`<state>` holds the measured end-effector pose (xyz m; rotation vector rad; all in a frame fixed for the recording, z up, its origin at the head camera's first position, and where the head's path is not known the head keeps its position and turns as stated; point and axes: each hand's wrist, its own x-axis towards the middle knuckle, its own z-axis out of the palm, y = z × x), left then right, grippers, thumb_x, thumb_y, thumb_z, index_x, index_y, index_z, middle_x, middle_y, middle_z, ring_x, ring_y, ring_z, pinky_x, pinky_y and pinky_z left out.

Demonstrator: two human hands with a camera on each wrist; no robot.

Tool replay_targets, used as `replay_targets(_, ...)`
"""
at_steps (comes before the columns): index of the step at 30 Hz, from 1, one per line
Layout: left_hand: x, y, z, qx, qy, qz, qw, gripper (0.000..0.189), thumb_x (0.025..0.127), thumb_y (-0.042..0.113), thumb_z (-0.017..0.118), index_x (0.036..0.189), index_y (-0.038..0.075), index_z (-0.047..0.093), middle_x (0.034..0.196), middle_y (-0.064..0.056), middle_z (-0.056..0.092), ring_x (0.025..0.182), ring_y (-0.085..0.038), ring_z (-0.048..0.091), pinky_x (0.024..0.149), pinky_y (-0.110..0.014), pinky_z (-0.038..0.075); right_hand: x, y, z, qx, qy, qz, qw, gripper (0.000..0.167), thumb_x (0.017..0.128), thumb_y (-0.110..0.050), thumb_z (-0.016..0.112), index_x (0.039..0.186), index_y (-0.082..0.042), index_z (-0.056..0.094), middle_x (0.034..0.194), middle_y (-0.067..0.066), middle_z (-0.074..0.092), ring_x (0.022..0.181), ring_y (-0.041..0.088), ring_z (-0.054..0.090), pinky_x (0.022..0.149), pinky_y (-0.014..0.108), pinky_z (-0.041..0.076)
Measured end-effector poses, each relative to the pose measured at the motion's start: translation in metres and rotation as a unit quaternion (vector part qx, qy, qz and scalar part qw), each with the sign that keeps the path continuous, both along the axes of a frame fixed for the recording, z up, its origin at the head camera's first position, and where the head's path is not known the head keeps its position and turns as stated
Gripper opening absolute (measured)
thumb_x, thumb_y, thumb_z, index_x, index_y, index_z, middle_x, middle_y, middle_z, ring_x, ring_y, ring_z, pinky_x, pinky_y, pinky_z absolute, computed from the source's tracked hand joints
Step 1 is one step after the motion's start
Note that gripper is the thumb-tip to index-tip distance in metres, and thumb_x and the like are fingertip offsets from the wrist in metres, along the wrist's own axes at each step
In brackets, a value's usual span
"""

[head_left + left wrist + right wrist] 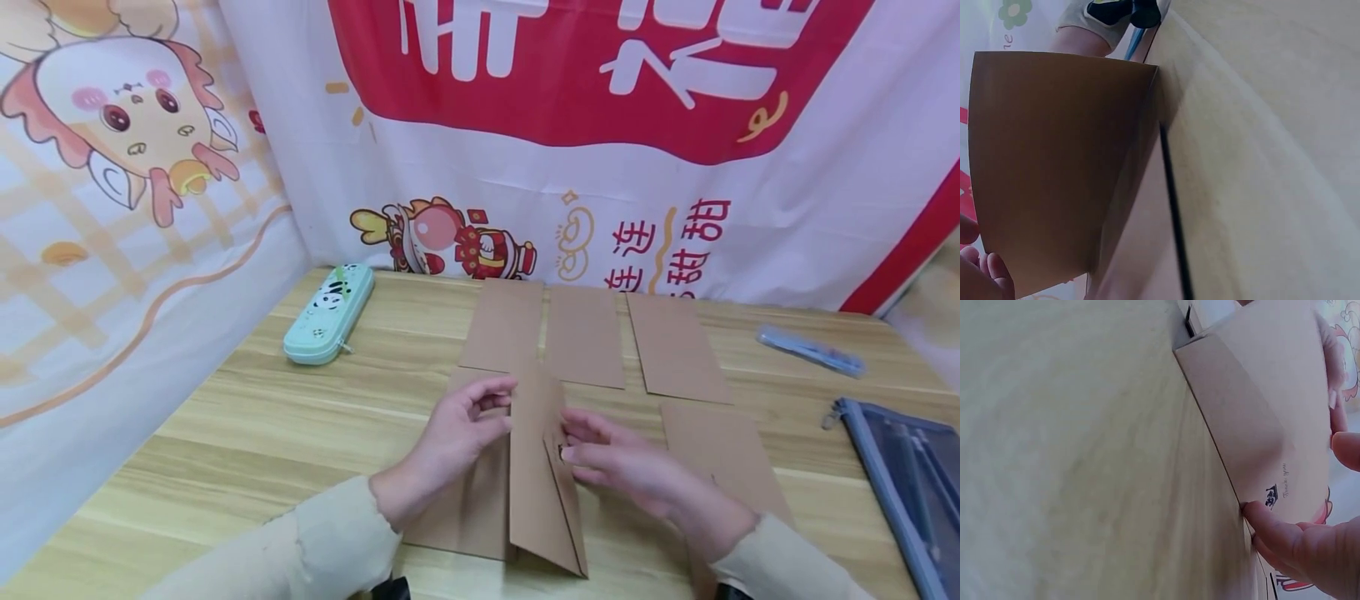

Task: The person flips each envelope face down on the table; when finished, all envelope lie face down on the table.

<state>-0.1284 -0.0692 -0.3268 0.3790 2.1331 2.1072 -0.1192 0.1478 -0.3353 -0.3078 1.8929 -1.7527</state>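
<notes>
Case (328,315) near table (225,433) back-left corner; pouch (918,492), right edge; flat envelopes (585,337), back edge. Tilted envelope (536,467): brown, printed. Left hand (457,429): grip unclear; right hand (626,462): fingers spread, touching it.

In the head view, the scene is lit brightly and evenly, and a soft shadow is cast on the flat brown sheet (450,517) just left of the raised brown envelope (536,475). In the left wrist view, everything is dimmed; the envelope's broad face is darkened by shade, and a dark strip (1175,206) below and right of it is blurred. In the right wrist view, the tabletop (1104,456) left of the envelope is smeared, and the envelope's small print appears softened.
</notes>
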Motion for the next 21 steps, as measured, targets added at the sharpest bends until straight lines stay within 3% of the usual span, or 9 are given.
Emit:
replay_targets(8,-0.004,0.009,0.012,-0.015,0.020,-0.018,0.9995,0.045,0.079,-0.009,0.056,0.124,-0.006,0.052,0.119,-0.019,0.055,0.107,-0.023,0.052,0.088,-0.025,0.049,0.002,-0.006,-0.003,-0.024,0.006,-0.013,0.9996,0.076,0.086,-0.011,0.057,0.144,0.007,0.012,0.148,0.030,0.013,0.134,0.042,0.023,0.104,0.042,0.037)
replay_targets(16,-0.006,0.014,0.023,-0.033,0.002,-0.041,0.9986,0.043,0.082,-0.006,0.055,0.125,-0.002,0.053,0.118,-0.017,0.056,0.105,-0.022,0.054,0.085,-0.027,0.051,0.002,-0.013,-0.004,-0.045,-0.007,-0.012,0.9989,0.076,0.086,-0.011,0.056,0.145,0.005,0.011,0.148,0.030,0.016,0.132,0.040,0.030,0.103,0.045,0.038)
replay_targets(21,-0.009,0.018,0.027,-0.062,0.013,-0.058,0.9963,0.042,0.082,-0.002,0.057,0.124,0.002,0.055,0.118,-0.017,0.057,0.104,-0.023,0.055,0.083,-0.027,0.052,0.002,-0.014,-0.003,-0.043,-0.017,-0.019,0.9987,0.076,0.086,-0.012,0.056,0.146,0.003,0.011,0.148,0.029,0.016,0.132,0.041,0.030,0.102,0.046,0.039)
